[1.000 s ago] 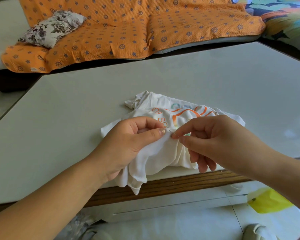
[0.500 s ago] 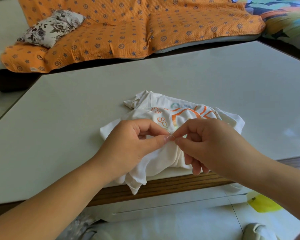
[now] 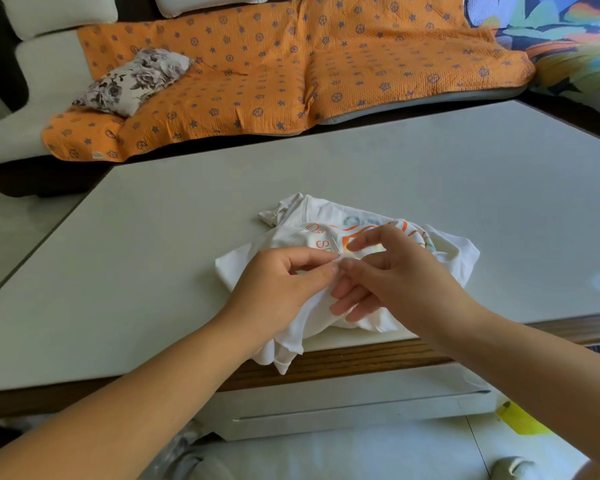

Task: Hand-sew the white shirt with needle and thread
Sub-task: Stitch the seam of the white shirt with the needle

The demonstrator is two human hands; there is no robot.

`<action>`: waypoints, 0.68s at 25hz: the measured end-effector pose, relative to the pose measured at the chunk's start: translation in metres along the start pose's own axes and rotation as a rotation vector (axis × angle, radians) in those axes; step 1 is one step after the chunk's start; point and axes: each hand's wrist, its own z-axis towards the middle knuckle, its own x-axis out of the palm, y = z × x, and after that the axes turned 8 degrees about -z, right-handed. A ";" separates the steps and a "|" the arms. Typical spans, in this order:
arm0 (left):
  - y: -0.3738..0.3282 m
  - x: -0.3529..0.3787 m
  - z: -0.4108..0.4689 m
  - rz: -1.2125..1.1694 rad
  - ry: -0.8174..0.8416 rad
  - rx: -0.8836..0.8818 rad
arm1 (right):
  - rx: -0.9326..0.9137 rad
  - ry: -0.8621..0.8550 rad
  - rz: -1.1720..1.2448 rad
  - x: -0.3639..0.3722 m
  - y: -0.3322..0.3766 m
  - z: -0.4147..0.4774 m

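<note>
at far left a flowered pillow (image 3: 134,81) lies on an orange blanket (image 3: 291,64) spread over the sofa behind the table (image 3: 153,254). on the table's near edge, a little right of its middle, sits the crumpled white shirt (image 3: 458,258), orange print facing up, with 1 fold hanging over the wooden rim. the left hand (image 3: 278,289) rests on the shirt's left part, fingers curled, thumb and forefinger pinching a ridge of cloth. just above those fingertips a thin needle (image 3: 335,244) sticks up out of the fabric, tilted slightly left, in front of the orange letters. the right hand (image 3: 395,275) is over the shirt's right part, its thumb tip touching the left fingertips, forefinger lifted and blurred just beside the needle, the other 3 fingers loosely bent over the cloth; whether it grips the needle cannot be told. on the floor at lower right lies a yellow scrap (image 3: 520,419)
</note>
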 end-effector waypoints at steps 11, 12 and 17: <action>-0.038 0.018 -0.029 0.335 -0.137 0.124 | -0.029 0.010 0.081 -0.006 0.020 -0.014; -0.038 0.018 -0.031 0.335 -0.143 0.124 | -0.040 -0.011 0.027 -0.008 0.022 -0.015; -0.020 0.007 -0.030 0.251 -0.116 0.105 | 0.005 -0.140 -0.049 -0.007 0.030 -0.004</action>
